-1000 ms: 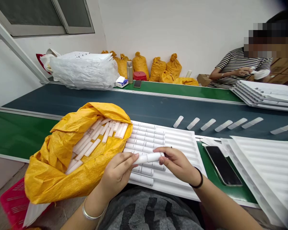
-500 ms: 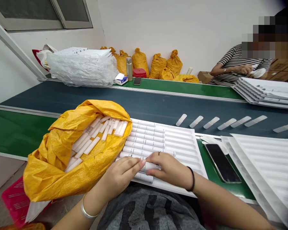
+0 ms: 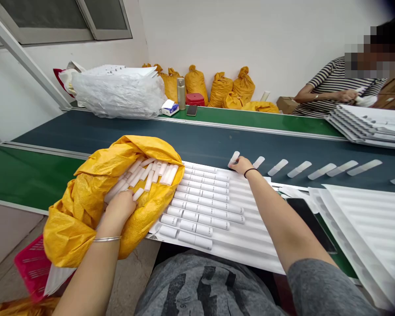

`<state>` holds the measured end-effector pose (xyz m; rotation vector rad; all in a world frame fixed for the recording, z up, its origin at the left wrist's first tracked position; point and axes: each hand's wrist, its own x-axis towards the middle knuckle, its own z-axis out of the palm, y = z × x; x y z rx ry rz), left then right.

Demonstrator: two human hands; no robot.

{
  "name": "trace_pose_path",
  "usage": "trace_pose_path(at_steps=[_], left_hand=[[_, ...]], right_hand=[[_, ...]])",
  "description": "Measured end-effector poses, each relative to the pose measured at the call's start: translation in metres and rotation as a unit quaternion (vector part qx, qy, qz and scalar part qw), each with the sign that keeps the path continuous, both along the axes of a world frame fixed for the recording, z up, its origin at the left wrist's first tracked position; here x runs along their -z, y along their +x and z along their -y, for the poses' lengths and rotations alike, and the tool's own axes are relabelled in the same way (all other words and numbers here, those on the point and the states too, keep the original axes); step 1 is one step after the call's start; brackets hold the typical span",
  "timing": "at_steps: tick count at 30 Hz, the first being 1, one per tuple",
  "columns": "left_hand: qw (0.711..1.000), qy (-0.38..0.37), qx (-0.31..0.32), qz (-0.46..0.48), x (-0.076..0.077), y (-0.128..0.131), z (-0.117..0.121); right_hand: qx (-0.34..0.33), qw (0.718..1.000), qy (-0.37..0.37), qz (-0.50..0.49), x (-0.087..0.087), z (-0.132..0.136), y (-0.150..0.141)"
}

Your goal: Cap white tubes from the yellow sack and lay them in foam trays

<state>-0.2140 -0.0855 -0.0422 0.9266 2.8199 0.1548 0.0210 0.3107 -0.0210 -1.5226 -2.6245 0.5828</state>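
Note:
My left hand is inside the open yellow woven sack, its fingers closed on a short white tube among many loose ones; some fingertips are hidden. At the belt's near edge, my right hand pinches a longer whitish tube standing at a slant. Between the hands lies a white ridged tray, its left part filled with rows of printed white tubes. The sack's mouth overlaps the tray's left edge.
Several whitish tubes lie slanted along the dark conveyor belt. Stacked white trays and a phone are at right. Across the belt, a person in a striped shirt works beside more trays. A plastic-wrapped bundle stands at far left.
Both hands have left the tube row in the tray. My left hand moved left into the sack; my right hand moved up and right to a tube on the belt. Belt tubes shifted slightly.

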Motion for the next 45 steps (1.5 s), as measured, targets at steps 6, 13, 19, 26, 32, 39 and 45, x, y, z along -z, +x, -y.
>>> trace_pose_path(at_steps=[6,13,19,26,32,39,45], left_hand=[[0.965,0.254,0.069,-0.021,-0.023,0.036,-0.002],[0.802,0.55,0.096,0.212,-0.027,0.106,-0.035],[0.583,0.67,0.028,0.459,-0.038,0.145,-0.058],[0.517,0.648,-0.027,0.558,-0.045,0.158,-0.062],[0.65,0.597,0.007,0.471,-0.038,0.166,-0.063],[0.822,0.455,0.151,0.307,-0.051,0.155,-0.048],[0.839,0.433,0.269,0.192,-0.06,0.155,-0.043]], right_hand=[[-0.119,0.991,-0.045,0.052,-0.012,0.057,0.064],[-0.246,0.967,0.008,0.059,0.017,0.113,0.128],[-0.269,0.961,0.048,0.035,0.02,0.105,0.132],[-0.232,0.95,-0.043,-0.202,-0.027,0.134,0.119],[-0.287,0.833,-0.202,-0.428,-0.049,0.171,0.096],[-0.432,0.82,0.008,-0.376,-0.064,0.157,0.091],[-0.44,0.819,0.012,-0.369,-0.061,0.166,0.079]])
